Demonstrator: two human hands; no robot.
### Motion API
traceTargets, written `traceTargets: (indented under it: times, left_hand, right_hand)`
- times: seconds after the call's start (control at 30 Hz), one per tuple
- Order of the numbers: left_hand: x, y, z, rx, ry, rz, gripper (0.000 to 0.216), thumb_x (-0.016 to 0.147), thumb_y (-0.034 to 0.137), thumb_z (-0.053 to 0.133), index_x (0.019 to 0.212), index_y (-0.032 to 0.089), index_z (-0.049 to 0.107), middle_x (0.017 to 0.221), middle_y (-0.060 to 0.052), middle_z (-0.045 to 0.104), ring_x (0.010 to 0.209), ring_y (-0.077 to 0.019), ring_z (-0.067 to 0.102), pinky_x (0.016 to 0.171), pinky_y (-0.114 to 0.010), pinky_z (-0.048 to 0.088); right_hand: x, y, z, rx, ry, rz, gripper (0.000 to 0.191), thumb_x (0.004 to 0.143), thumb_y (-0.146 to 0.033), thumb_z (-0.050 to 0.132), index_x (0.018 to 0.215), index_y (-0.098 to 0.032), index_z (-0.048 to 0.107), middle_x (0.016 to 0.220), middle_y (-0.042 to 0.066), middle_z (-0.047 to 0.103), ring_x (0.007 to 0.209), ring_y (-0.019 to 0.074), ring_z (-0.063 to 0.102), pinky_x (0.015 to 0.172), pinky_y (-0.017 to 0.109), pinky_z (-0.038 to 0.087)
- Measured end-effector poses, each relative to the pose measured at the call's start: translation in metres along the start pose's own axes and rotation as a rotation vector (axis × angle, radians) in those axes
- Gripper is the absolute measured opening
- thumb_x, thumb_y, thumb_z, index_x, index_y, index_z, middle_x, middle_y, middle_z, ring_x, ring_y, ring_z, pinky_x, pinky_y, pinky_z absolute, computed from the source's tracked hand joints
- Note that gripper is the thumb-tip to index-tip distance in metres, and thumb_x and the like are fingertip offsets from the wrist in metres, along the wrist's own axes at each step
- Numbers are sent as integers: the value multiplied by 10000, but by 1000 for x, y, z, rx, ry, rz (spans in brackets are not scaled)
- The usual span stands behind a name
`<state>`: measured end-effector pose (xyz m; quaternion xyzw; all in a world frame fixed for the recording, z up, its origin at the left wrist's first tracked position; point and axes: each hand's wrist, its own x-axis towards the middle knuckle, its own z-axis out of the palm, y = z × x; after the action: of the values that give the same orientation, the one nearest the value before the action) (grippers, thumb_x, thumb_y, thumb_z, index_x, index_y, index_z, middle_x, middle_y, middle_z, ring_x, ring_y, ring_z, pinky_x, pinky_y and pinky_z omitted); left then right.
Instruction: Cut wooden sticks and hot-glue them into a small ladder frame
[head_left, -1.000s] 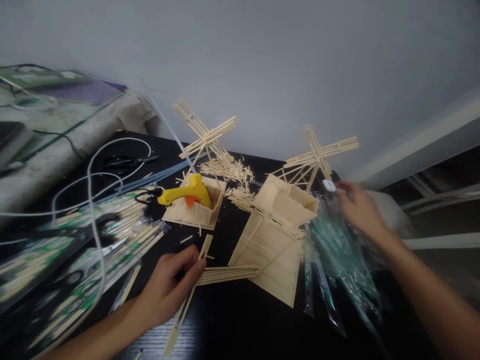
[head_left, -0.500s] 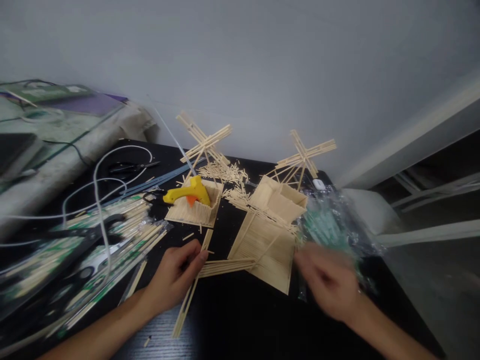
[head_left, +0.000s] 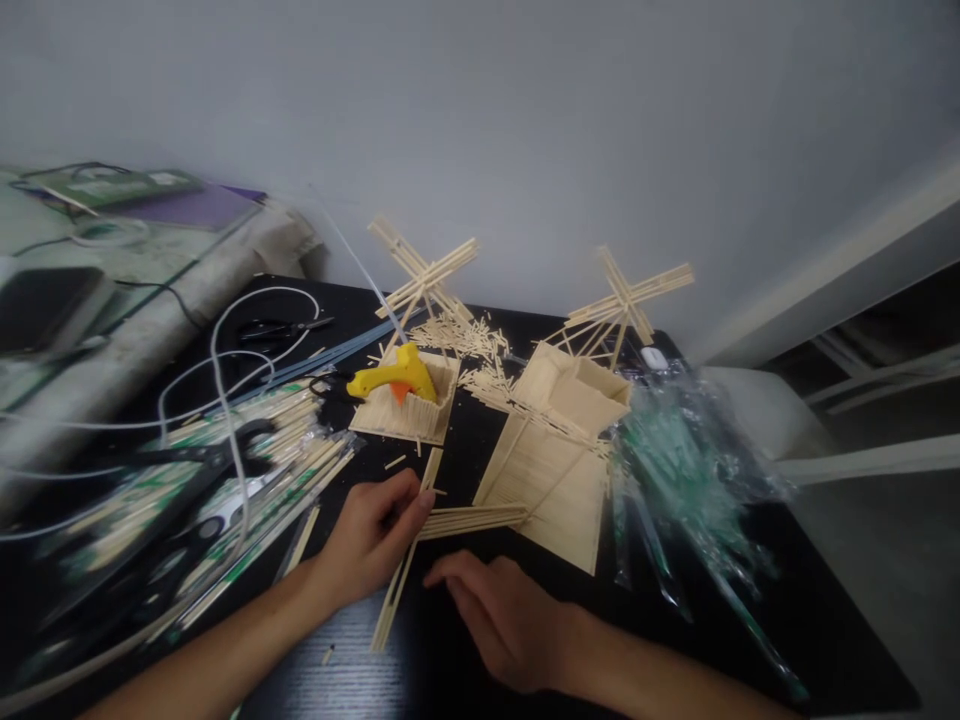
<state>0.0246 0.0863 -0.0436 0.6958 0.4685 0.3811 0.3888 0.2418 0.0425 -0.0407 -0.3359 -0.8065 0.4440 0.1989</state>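
- left hand [head_left: 373, 540] pinched on sticks [head_left: 391, 600], which lie on table [head_left: 435, 690]
- right hand [head_left: 504, 620] fingers apart, palm down just beside them, seems to hold nothing
- glue gun [head_left: 394, 377] on tray [head_left: 405, 420] well behind

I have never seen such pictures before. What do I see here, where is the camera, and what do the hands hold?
There is no machine here: a person works with two bare hands. The camera sits on the person's head and looks down at them. The left hand pinches a strip of sticks. The right hand lies open on the black table beside the strip and holds nothing. Behind them are a yellow glue gun, a flat stick panel, two stick crosses and plastic wrappers.
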Motion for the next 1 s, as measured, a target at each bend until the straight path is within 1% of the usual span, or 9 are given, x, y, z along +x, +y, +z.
traceTargets:
  times: [0.03, 0.1, 0.17, 0.2, 0.33, 0.43, 0.57, 0.8, 1.0]
  left_hand:
    - [0, 1, 0, -3, -2, -5, 438, 1016, 413, 492, 638, 206, 410, 551, 77, 325, 497, -80, 321, 481, -215, 261]
    - [-1, 3, 0, -5, -9, -17, 436, 1010, 415, 501, 638, 206, 414, 546, 78, 325, 494, -79, 315, 481, -216, 257]
    - [-1, 4, 1, -11, -20, -31, 430, 1006, 417, 510, 643, 203, 425, 544, 78, 334, 493, -78, 316, 481, -215, 253]
    - [-1, 4, 2, -16, -29, -38, 430, 1004, 419, 516, 643, 201, 433, 545, 77, 342, 494, -77, 319, 481, -214, 253]
    - [0, 5, 4, -60, -95, -80, 430, 996, 451, 546, 660, 185, 502, 553, 71, 378, 512, -81, 348, 494, -209, 286]
    - [1, 5, 5, -131, -165, -119, 431, 983, 480, 575, 678, 176, 544, 551, 69, 396, 522, -83, 355, 502, -208, 298]
    - [1, 5, 4, -166, -199, -120, 425, 968, 468, 614, 668, 172, 556, 541, 75, 374, 517, -80, 330, 488, -208, 264]
    - [-1, 6, 1, -197, -319, -100, 385, 991, 437, 595, 721, 164, 614, 554, 73, 381, 514, -82, 331, 490, -213, 265]
    - [-1, 6, 0, -174, -326, -79, 388, 973, 397, 622, 662, 172, 564, 538, 84, 338, 500, -75, 295, 469, -202, 244]
  right_hand:
    - [3, 2, 1, 50, 87, 14, 253, 1053, -241, 429, 1157, -193, 655, 703, -16, 589, 560, 136, 506, 600, 267, 398]
    - [8, 6, 2, 183, 190, 86, 192, 1035, -257, 494, 1080, -198, 671, 622, -55, 480, 526, 126, 434, 561, 259, 366]
    - [11, 10, 3, 309, 230, 145, 160, 1015, -293, 558, 1043, -189, 677, 595, -74, 417, 512, 118, 380, 519, 250, 325]
    - [12, 11, 3, 350, 236, 164, 169, 1009, -317, 582, 1027, -182, 682, 604, -71, 424, 521, 116, 383, 515, 247, 319]
    - [13, 12, 4, 462, 183, 162, 287, 1002, -438, 615, 953, -166, 692, 643, -49, 474, 553, 113, 408, 524, 241, 327]
    - [12, 11, 3, 460, 145, 146, 345, 996, -472, 624, 850, -164, 684, 652, -32, 505, 569, 114, 430, 531, 238, 340]
    - [11, 11, -1, 402, 143, 137, 367, 996, -426, 619, 764, -157, 708, 636, -13, 542, 587, 122, 463, 548, 243, 347]
    - [11, 14, -3, 410, 135, 126, 344, 990, -383, 627, 750, -158, 727, 597, -27, 522, 560, 113, 444, 533, 243, 333]
    - [11, 13, -4, 392, 114, 104, 323, 976, -365, 634, 735, -163, 709, 601, -31, 519, 567, 112, 453, 545, 242, 345]
